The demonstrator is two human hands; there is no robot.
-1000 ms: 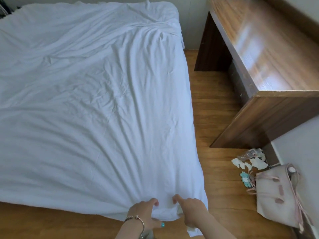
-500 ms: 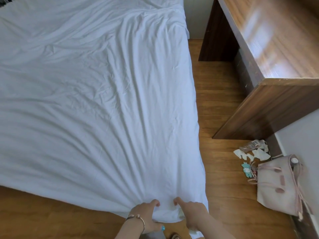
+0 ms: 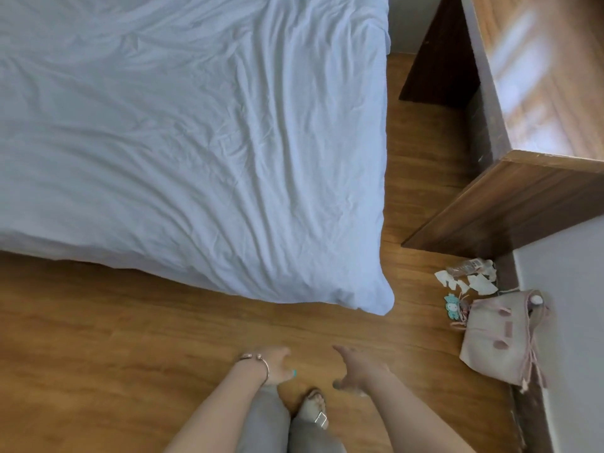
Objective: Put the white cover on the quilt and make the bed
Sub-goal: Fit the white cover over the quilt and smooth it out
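While both arms reach forward over the floor, each hand hangs free of the bedding.
Feet: grey trouser legs and a sandalled foot (image 3: 314, 409) stand on the wooden floor (image 3: 98, 338) at the bottom of the view.
Left hand: the left hand (image 3: 277, 364), with a bangle (image 3: 258, 362) on its wrist and a teal-painted nail, has its fingers loosely curled downward and holds nothing.
Right hand: the right hand (image 3: 358, 369) is spread, thumb and fingers apart, holding nothing, just beside the left hand.
White cover: the white cover (image 3: 196, 142) lies spread over the bed, wrinkled, its long axis running away from the person toward the top of the view; its near right corner (image 3: 382, 300) points toward the person and hangs past the bed's edge over the floor, well apart from both hands.
Quilt: whether it is inside the cover cannot be told.
Bag: a pale pink bag (image 3: 500, 341) leans against the wall at right, with a small teal charm (image 3: 452, 305) and scraps of white paper (image 3: 470, 279) beside it.
Table: a brown wooden table (image 3: 539, 93) stands to the right of the bed, its top glossy.
Writing: none can be read.
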